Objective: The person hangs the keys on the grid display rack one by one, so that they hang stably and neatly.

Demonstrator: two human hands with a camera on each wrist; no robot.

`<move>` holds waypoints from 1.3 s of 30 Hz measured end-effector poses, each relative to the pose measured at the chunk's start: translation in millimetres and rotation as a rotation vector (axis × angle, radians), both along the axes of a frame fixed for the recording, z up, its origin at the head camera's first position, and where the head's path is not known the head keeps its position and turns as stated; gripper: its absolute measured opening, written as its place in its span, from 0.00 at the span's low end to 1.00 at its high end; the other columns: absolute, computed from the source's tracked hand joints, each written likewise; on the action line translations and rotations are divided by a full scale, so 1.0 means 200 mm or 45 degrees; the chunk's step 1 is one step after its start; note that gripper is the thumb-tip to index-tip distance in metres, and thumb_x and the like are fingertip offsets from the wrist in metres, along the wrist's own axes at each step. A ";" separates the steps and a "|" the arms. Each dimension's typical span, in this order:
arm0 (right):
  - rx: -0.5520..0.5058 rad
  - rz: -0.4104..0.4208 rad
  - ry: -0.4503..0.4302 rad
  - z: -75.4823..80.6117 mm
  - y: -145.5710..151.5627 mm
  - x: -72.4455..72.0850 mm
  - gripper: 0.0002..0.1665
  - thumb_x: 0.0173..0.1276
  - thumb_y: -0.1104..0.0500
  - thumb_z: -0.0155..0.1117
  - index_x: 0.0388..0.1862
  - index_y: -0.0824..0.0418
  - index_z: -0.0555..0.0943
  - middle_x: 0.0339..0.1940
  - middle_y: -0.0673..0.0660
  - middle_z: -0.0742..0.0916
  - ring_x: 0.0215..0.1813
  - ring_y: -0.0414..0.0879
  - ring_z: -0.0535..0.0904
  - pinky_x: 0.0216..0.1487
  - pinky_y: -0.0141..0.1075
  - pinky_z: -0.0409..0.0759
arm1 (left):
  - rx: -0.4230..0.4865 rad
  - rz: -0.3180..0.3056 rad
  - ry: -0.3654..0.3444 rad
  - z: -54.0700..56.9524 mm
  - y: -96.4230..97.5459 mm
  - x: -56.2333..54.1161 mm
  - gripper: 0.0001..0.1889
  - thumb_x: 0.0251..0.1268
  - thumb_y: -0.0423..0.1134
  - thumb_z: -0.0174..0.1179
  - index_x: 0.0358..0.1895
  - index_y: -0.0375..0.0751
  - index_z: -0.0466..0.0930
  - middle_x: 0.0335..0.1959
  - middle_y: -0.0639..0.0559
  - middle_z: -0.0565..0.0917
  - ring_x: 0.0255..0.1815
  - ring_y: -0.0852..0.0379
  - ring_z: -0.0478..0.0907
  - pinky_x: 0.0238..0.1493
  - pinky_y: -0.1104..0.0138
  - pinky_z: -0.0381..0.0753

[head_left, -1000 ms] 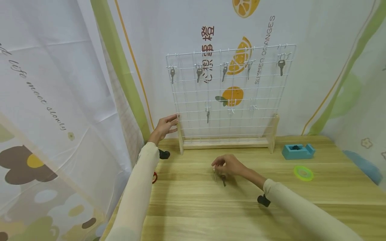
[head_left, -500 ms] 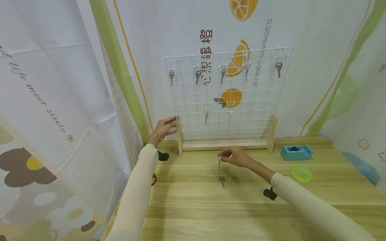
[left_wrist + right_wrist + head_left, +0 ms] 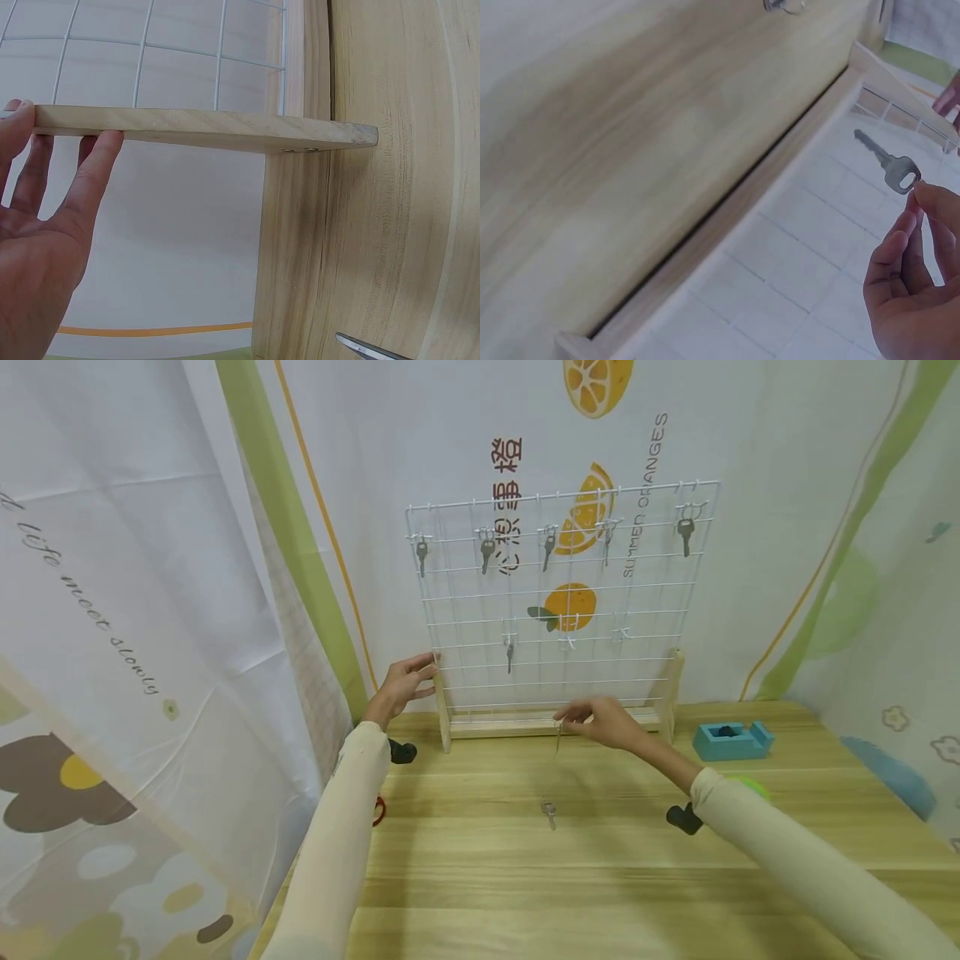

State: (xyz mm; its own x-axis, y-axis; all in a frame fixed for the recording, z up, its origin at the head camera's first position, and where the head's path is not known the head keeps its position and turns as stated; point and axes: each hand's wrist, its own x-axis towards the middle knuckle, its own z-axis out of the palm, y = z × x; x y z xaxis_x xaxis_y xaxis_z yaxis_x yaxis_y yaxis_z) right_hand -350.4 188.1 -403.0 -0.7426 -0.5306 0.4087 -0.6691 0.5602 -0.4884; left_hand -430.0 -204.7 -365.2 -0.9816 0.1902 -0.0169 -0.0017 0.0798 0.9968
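Observation:
My right hand pinches a metal key by its ring end, between thumb and fingertips; the blade points away from the hand in the right wrist view. The hand hovers in front of the lower bar of a white wire grid rack. My left hand holds the rack's left wooden leg, thumb on one side and fingers on the other. Another key lies on the table. Several keys hang from hooks along the rack's upper part, and one key hangs lower. Two lower hooks are bare.
A blue tape dispenser stands right of the rack. A yellow-green ring is partly behind the right sleeve. At the left lies a red handle loop, partly hidden by the left sleeve. Printed curtains hang behind and beside the table.
My right hand has lifted the key off the table and moved it up and right toward the rack. The other key stays on the table, and the left hand keeps its place.

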 end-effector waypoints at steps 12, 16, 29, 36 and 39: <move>0.000 -0.074 0.080 0.16 0.06 -0.04 0.09 0.70 0.65 0.72 0.48 0.63 0.90 0.37 0.55 0.92 0.38 0.50 0.88 0.37 0.37 0.87 | 0.000 0.011 0.002 0.00 0.00 0.00 0.27 0.83 0.35 0.53 0.80 0.40 0.64 0.81 0.45 0.64 0.78 0.45 0.66 0.69 0.54 0.79; -0.005 -0.113 0.107 0.23 0.07 -0.05 0.09 0.70 0.65 0.72 0.48 0.64 0.90 0.36 0.55 0.92 0.38 0.51 0.88 0.35 0.34 0.85 | 0.003 0.008 0.007 -0.01 0.00 0.00 0.27 0.83 0.35 0.53 0.80 0.40 0.64 0.81 0.45 0.65 0.78 0.45 0.66 0.70 0.54 0.78; -0.120 -0.218 0.199 0.41 0.08 -0.07 0.09 0.71 0.65 0.72 0.49 0.65 0.90 0.37 0.61 0.92 0.38 0.56 0.89 0.30 0.29 0.79 | 0.009 0.001 0.008 -0.01 -0.01 0.00 0.26 0.84 0.34 0.52 0.80 0.40 0.64 0.81 0.45 0.64 0.78 0.45 0.65 0.70 0.53 0.77; -0.161 -0.272 0.205 0.44 0.08 -0.09 0.09 0.70 0.66 0.72 0.47 0.67 0.90 0.37 0.62 0.92 0.37 0.58 0.88 0.21 0.29 0.69 | -0.002 -0.010 0.029 -0.01 0.00 0.01 0.26 0.84 0.34 0.52 0.80 0.40 0.64 0.80 0.44 0.65 0.77 0.45 0.67 0.68 0.55 0.80; -0.172 -0.305 0.197 0.44 0.07 -0.11 0.09 0.70 0.66 0.72 0.47 0.66 0.90 0.37 0.62 0.92 0.38 0.57 0.89 0.22 0.28 0.70 | -0.022 -0.005 0.045 0.00 0.00 0.03 0.26 0.84 0.34 0.52 0.80 0.39 0.64 0.80 0.43 0.65 0.77 0.45 0.67 0.66 0.58 0.82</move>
